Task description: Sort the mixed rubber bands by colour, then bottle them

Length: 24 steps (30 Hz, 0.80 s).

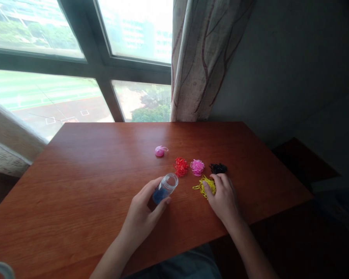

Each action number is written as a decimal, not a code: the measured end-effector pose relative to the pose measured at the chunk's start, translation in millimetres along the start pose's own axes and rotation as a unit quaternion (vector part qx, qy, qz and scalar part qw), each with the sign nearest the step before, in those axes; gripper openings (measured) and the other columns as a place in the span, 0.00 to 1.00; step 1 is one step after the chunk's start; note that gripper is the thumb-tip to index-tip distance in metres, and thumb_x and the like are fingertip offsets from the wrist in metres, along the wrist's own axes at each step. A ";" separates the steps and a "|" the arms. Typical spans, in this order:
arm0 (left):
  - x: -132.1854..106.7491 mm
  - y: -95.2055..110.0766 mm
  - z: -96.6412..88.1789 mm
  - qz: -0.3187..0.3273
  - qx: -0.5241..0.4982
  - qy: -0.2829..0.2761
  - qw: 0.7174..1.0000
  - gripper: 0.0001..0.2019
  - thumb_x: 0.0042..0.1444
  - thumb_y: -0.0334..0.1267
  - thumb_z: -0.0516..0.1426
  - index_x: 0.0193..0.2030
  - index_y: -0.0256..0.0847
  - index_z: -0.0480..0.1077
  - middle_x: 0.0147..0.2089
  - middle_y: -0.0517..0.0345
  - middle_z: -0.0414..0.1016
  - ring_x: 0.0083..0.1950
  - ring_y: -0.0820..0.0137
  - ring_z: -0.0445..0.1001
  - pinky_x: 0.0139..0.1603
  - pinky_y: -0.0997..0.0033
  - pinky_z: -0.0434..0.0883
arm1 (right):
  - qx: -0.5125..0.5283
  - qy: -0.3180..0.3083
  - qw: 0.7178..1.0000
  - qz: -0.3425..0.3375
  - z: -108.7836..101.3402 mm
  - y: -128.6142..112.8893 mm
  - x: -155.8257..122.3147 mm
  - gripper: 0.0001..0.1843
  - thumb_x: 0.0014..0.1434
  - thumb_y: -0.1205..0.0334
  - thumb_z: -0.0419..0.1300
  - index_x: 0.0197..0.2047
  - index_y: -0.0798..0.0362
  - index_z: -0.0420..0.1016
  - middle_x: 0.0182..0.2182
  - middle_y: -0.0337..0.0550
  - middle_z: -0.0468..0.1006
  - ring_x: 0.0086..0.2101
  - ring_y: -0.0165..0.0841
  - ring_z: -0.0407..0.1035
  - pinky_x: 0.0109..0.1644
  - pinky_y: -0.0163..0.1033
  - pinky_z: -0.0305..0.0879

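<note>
My left hand (144,211) is wrapped round a small clear glass jar (164,188), which tilts with its open mouth up and to the right. Something blue fills the jar's lower part; I cannot make out its exact kind. Over a loose pile of yellow rubber bands (207,186) lies my right hand (224,197), thumb and fingers apart at the pile's right side. Some bands are hidden under it. Just beyond its fingertips is a pile of black rubber bands (218,168). Pink rubber bands (197,167) and red rubber bands (181,167) lie in separate heaps to the left.
A pink lid with a loop (159,151) sits farther back on the brown wooden table (90,174). Behind the table are a window (101,66) and a patterned curtain (197,58). The table's front edge runs close to my lap. A pale curved object (1,267) shows at bottom left.
</note>
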<state>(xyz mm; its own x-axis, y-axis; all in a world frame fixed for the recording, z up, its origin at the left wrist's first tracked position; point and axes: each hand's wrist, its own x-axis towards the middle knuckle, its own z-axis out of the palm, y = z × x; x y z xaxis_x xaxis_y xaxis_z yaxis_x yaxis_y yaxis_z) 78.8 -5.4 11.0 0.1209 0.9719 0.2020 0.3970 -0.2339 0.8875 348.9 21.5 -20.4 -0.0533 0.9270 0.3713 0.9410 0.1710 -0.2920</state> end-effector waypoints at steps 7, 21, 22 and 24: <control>0.5 2.4 1.0 0.015 0.003 -0.010 1.000 0.19 0.61 0.38 0.59 0.59 0.46 0.67 0.57 0.53 0.76 0.55 0.63 0.75 0.56 0.64 0.71 | -0.079 -0.018 0.997 0.015 1.0 -23.1 5.5 0.23 0.67 0.39 0.51 0.44 0.52 0.69 0.41 0.51 0.69 0.41 0.45 0.66 0.39 0.45 0.64; 0.9 3.9 1.7 0.017 0.010 -0.015 1.000 0.19 0.61 0.39 0.59 0.59 0.45 0.68 0.57 0.51 0.76 0.55 0.61 0.75 0.57 0.62 0.72 | -0.156 0.006 0.987 0.025 9.3 -47.2 4.4 0.08 0.66 0.54 0.55 0.37 0.49 0.64 0.35 0.48 0.69 0.38 0.43 0.65 0.32 0.40 0.58; 1.0 4.0 1.9 0.017 0.010 -0.016 1.000 0.19 0.61 0.38 0.59 0.59 0.45 0.68 0.57 0.51 0.76 0.55 0.61 0.75 0.57 0.62 0.72 | -0.153 0.002 0.988 0.025 9.6 -47.8 4.1 0.07 0.66 0.56 0.54 0.37 0.49 0.64 0.35 0.48 0.70 0.38 0.43 0.65 0.32 0.40 0.58; 1.0 4.2 2.1 0.016 0.010 -0.017 1.000 0.19 0.62 0.39 0.59 0.59 0.44 0.68 0.57 0.50 0.76 0.55 0.61 0.75 0.57 0.61 0.72 | -0.148 -0.006 0.989 0.024 10.2 -48.6 3.5 0.07 0.68 0.57 0.53 0.37 0.49 0.65 0.34 0.48 0.70 0.37 0.42 0.66 0.32 0.40 0.57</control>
<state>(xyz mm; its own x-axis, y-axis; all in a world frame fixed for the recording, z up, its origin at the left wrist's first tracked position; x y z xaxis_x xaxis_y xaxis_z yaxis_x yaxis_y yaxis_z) 82.5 -5.4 14.1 0.1639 0.9624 0.2165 0.4104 -0.2661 0.8722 299.5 19.9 -13.9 -0.0077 0.9358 0.3525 0.9990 0.0224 -0.0379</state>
